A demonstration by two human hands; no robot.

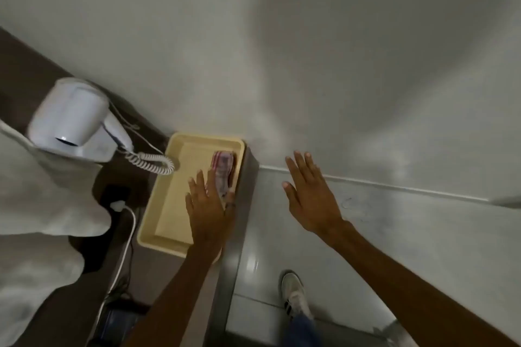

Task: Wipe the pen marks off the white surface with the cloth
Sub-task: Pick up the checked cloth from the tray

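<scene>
Two hands out, and the job is at its very start: the left hand (210,205) reaches into the shallow cream tray (169,205), fingers laid flat on the rolled red-and-white striped cloth (223,170) lying along the tray's right wall; whether they have closed on it I cannot tell. The right hand (308,194) is spread wide and empty against the smooth, pale white surface (423,234). Faint looping pen marks (355,207) sit just to its right, untouched. Next, I'd judge, the soft cloth must be gripped, lifted clear of the rim and carried across to those scribbles.
</scene>
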